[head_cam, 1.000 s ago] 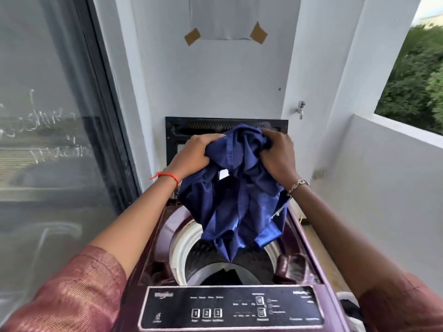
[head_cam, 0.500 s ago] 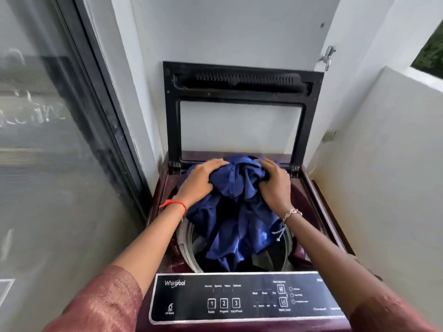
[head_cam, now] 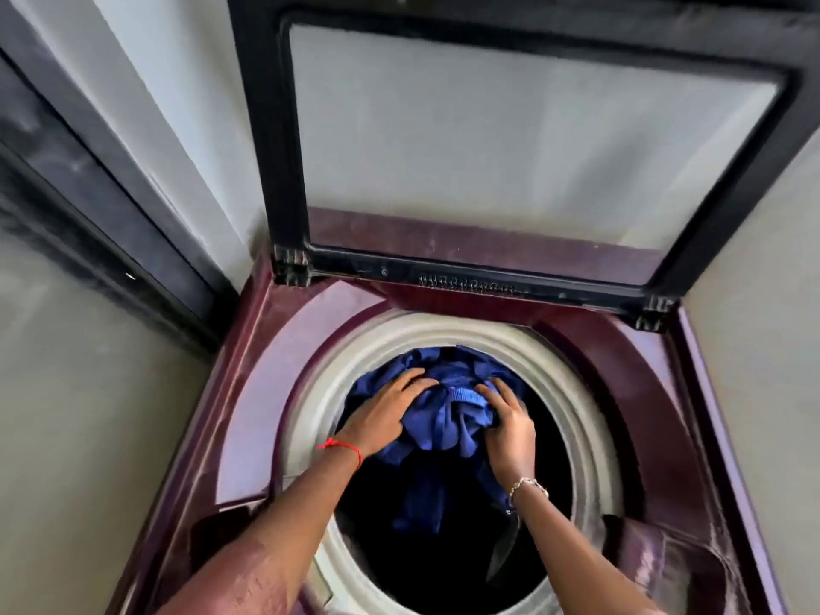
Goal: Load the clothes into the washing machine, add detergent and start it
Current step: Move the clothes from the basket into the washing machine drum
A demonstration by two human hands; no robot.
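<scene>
Your left hand [head_cam: 384,419] lies spread over the bundled blue garment [head_cam: 448,419], fingers splayed and pressing rather than gripping; your right hand [head_cam: 510,430] curls around the bundle's right side, fingers dug into the folds, so it is grasping the cloth; both wrists reach down through the drum opening [head_cam: 310,392] of the washing machine [head_cam: 621,348]. The garment sits inside the drum, bunched toward the rear of the opening, with a loose tail hanging down into the dark below; the pale ring of the opening surrounds it on all sides; the lid [head_cam: 523,139] stands raised behind, hinged at the machine's back edge.

From here, the likeliest trouble is cloth riding up as you withdraw; the right fingers are buried in folds and could drag fabric back over the rim; your bracelet [head_cam: 528,485] or the red thread [head_cam: 341,447] on the left wrist might snag the weave; a single tight wad could also unbalance the wash, so loosen it; no detergent is in sight.
</scene>
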